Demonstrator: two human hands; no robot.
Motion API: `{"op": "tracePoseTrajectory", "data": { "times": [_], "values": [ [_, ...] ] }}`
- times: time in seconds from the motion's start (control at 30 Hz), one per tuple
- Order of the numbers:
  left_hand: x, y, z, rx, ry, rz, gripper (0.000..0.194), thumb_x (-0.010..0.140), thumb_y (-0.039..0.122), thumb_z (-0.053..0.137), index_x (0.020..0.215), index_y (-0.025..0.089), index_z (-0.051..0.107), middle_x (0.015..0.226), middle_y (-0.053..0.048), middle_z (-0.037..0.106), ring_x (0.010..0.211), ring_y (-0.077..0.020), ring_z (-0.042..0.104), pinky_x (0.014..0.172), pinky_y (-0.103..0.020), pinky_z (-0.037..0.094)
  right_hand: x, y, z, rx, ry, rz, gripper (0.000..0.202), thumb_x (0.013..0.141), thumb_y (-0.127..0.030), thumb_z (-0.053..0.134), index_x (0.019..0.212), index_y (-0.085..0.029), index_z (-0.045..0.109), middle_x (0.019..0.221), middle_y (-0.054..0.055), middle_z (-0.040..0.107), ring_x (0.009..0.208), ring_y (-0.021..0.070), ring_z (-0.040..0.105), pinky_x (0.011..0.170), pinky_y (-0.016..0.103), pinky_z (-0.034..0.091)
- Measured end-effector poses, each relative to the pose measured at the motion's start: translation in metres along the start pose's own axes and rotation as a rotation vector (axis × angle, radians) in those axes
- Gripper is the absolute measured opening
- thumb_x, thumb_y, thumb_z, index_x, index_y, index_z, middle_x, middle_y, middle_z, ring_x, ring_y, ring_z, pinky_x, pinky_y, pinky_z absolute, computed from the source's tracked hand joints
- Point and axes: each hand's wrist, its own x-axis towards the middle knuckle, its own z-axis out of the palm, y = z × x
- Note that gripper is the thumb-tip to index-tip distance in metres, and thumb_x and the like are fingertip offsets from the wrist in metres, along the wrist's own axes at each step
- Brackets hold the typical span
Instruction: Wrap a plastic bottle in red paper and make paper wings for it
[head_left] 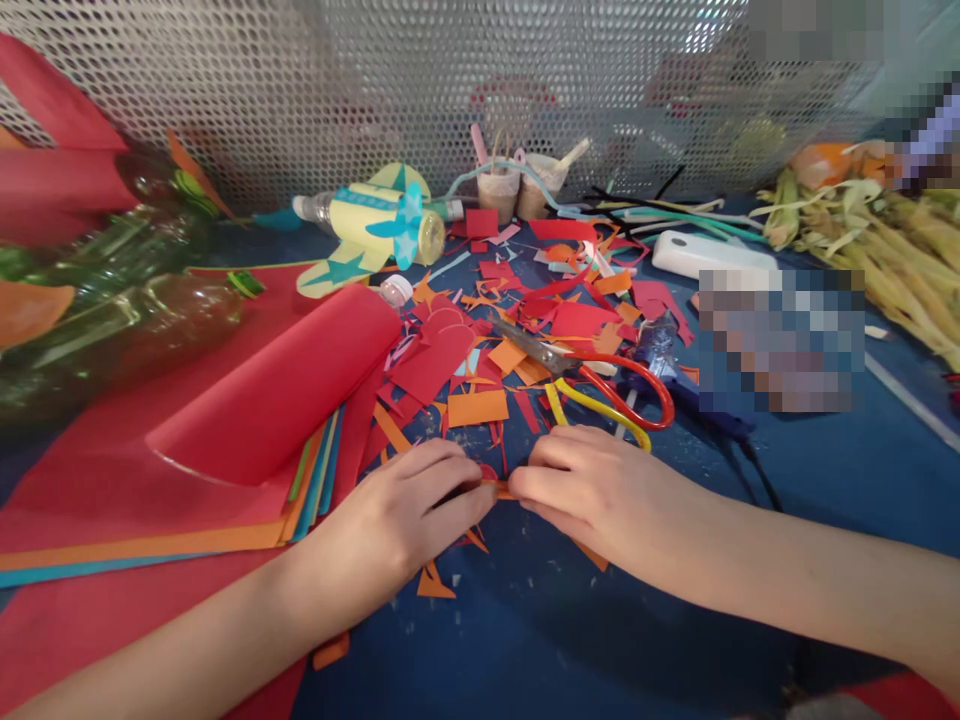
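Orange paper strip (504,490) held at six o'clock from view centre: one end pinched in closed fingers of left hand (420,505), other likewise by right hand (585,482). From strip: paper scraps (478,408) strewn at twelve o'clock, scissors (564,362) laid at one, red-wrapped bottle (281,395) at ten.

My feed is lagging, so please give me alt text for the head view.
The left hand and right hand hold a small orange strip over a blue table strewn with red and orange paper scraps. Just beyond lie red-and-yellow-handled scissors; to the left, a red-wrapped bottle rests on stacked coloured paper.
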Motion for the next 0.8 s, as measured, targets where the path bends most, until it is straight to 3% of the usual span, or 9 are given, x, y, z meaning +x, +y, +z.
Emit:
{"op": "tracePoseTrajectory", "data": {
  "times": [0.33,0.53,0.7,0.8],
  "values": [
    [-0.0007,-0.0028,-0.001,0.006,-0.048,0.042,0.029,0.095,0.01,0.035,0.107,0.009,0.061,0.095,-0.01,0.066,0.092,-0.0201,0.058,0.089,-0.035,0.051,0.0035,-0.0002,-0.0037,-0.015,0.004,-0.002,0.009,0.088,-0.012,0.059,0.084,-0.014,0.067,0.08,0.004,0.062,0.077,0.0181,0.056,0.07,0.029,0.045],
    [0.0008,-0.0013,0.0003,-0.078,-0.033,-0.056,0.026,0.095,0.013,0.038,0.103,0.012,0.062,0.091,-0.008,0.063,0.086,-0.0168,0.058,0.077,-0.028,0.054,0.0031,0.0011,-0.0037,-0.002,0.024,-0.017,0.007,0.086,-0.015,0.062,0.086,-0.013,0.069,0.08,0.005,0.064,0.077,0.0191,0.058,0.071,0.031,0.047],
    [-0.0026,-0.0025,0.0011,0.017,-0.05,0.04,0.03,0.095,0.008,0.033,0.109,0.008,0.06,0.096,-0.01,0.065,0.093,-0.0202,0.059,0.086,-0.035,0.053,0.0019,-0.0001,-0.0043,-0.02,0.018,-0.017,0.008,0.085,-0.011,0.062,0.086,-0.013,0.069,0.079,0.004,0.065,0.074,0.0186,0.058,0.069,0.03,0.047],
    [-0.0007,-0.0002,-0.001,0.021,-0.064,0.031,0.03,0.096,0.01,0.033,0.109,0.008,0.059,0.096,-0.01,0.065,0.093,-0.0197,0.059,0.086,-0.035,0.053,0.0027,-0.0007,-0.0042,-0.016,0.032,-0.008,0.007,0.085,-0.014,0.062,0.083,-0.013,0.068,0.078,0.005,0.065,0.074,0.0186,0.059,0.069,0.03,0.048]
  ]
}}
